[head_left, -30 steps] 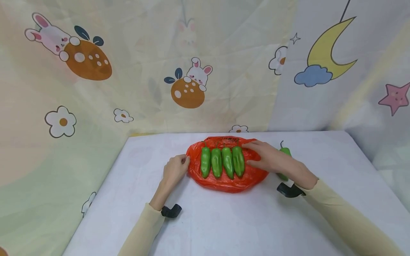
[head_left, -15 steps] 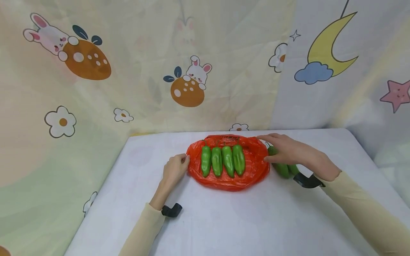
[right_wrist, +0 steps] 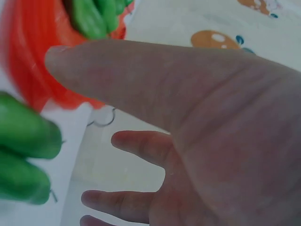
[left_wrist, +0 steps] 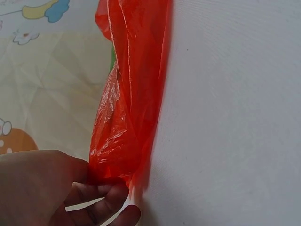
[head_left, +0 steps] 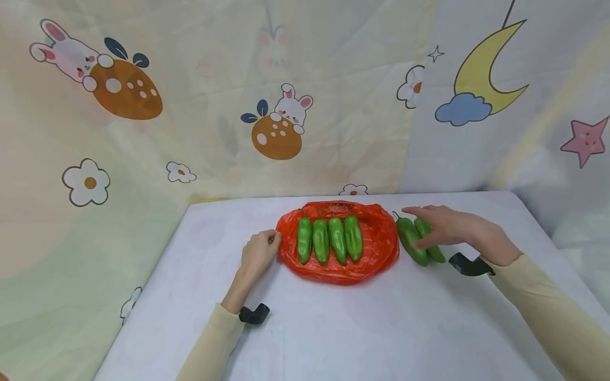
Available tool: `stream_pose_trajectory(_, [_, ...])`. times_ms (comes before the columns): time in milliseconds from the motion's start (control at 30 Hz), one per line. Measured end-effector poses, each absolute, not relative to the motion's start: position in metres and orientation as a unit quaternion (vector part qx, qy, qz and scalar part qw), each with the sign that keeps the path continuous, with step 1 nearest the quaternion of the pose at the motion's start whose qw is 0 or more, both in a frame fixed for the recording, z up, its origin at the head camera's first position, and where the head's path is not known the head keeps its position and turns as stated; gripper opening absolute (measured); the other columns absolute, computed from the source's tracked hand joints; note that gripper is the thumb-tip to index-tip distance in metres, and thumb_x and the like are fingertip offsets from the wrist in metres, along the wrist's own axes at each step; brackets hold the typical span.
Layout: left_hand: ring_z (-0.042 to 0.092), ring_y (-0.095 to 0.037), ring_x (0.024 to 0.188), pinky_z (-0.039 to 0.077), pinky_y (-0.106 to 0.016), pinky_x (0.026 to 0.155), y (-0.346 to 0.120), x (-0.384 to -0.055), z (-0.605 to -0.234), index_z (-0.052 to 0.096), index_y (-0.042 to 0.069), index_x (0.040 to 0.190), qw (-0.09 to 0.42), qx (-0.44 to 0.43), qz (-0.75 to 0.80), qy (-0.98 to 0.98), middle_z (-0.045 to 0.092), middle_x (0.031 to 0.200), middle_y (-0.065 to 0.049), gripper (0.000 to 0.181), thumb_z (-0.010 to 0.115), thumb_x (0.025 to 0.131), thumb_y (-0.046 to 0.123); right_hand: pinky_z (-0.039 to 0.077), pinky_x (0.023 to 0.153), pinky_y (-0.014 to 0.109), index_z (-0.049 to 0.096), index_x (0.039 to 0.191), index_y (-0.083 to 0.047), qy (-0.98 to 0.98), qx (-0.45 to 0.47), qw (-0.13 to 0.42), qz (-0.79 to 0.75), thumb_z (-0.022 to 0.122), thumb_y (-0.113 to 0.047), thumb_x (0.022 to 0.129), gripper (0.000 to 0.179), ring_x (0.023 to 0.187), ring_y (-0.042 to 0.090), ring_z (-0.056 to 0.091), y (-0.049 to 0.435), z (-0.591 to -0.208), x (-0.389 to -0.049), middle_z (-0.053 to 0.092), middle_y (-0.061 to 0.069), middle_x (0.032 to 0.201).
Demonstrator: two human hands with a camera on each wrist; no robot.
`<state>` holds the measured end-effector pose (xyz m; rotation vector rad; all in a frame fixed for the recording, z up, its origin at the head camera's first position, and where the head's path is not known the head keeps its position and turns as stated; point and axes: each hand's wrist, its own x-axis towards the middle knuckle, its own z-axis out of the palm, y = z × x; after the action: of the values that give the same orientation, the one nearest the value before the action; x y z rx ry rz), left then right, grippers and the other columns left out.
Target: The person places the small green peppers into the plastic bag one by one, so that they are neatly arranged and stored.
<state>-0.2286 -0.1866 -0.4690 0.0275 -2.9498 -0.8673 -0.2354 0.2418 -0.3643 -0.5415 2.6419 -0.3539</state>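
A red plastic bag [head_left: 381,248] lies on the white table with several green peppers [head_left: 321,241] side by side on it. My left hand [head_left: 257,254] pinches the bag's left edge; in the left wrist view its thumb and fingers hold the red film [left_wrist: 113,155]. Right of the bag lie two more green peppers [head_left: 411,241], close together. Over them hovers my right hand [head_left: 452,227], its fingers spread and holding nothing. The right wrist view has its thumb [right_wrist: 94,66] extended, with the two peppers [right_wrist: 28,127] apart from it.
A printed cloth backdrop [head_left: 214,132] rises behind the table's far edge. The white tabletop [head_left: 343,333] stretches in front of the bag. A black wrist camera [head_left: 254,314] is strapped at the left wrist, another [head_left: 472,264] at the right.
My right hand has moved right, from above the peppers on the bag, past the bag's right edge, to over the two loose peppers. My left hand keeps its pinch on the bag.
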Motion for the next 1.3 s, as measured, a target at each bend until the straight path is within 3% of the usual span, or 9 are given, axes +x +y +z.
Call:
stream_pose_trajectory(267, [0.046,-0.013,0.051,0.031,-0.026,0.046,-0.187,-0.23,-0.47,0.061,0.015,0.071,0.039,0.005,-0.27,-0.962,0.051,0.056,0.002,0.034,0.051,0.101,0.029,0.041,0.093,0.075,0.033,0.153,-0.006,0.946,-0.173,0.251,-0.115,0.08,-0.039,0.081,0.092,0.126,0.057,0.041,0.26,-0.378,-0.24,0.042,0.036,0.145])
stream_pose_trajectory(533, [0.047,-0.014,0.052,0.033,-0.025,0.047,-0.188,-0.229,-0.473,0.064,0.015,0.075,0.035,0.002,-0.276,-0.96,0.053,0.057,0.001,0.032,0.052,0.101,0.029,0.042,0.094,0.072,0.029,0.154,-0.004,0.938,-0.149,0.286,-0.124,0.08,-0.03,0.081,0.093,0.119,0.049,0.046,0.269,-0.394,-0.241,0.045,0.035,0.141])
stream_pose_trajectory(900, [0.048,-0.014,0.052,0.034,-0.026,0.046,-0.186,-0.229,-0.474,0.066,0.014,0.077,0.034,0.002,-0.277,-0.96,0.054,0.057,0.001,0.031,0.052,0.101,0.029,0.049,0.079,0.046,0.026,0.154,-0.002,0.928,-0.152,0.305,-0.15,0.082,-0.021,0.077,0.098,0.1,0.033,0.048,0.272,-0.411,-0.244,0.053,0.019,0.115])
stream_pose_trajectory(1300, [0.049,-0.014,0.053,0.035,-0.027,0.048,-0.187,-0.231,-0.472,0.066,0.015,0.078,0.034,0.007,-0.271,-0.962,0.055,0.059,0.001,0.031,0.051,0.101,0.03,0.049,0.069,0.039,0.037,0.15,-0.003,0.955,-0.138,0.229,-0.129,0.079,-0.016,0.076,0.086,0.091,0.031,0.05,0.264,-0.421,-0.235,0.057,0.019,0.105])
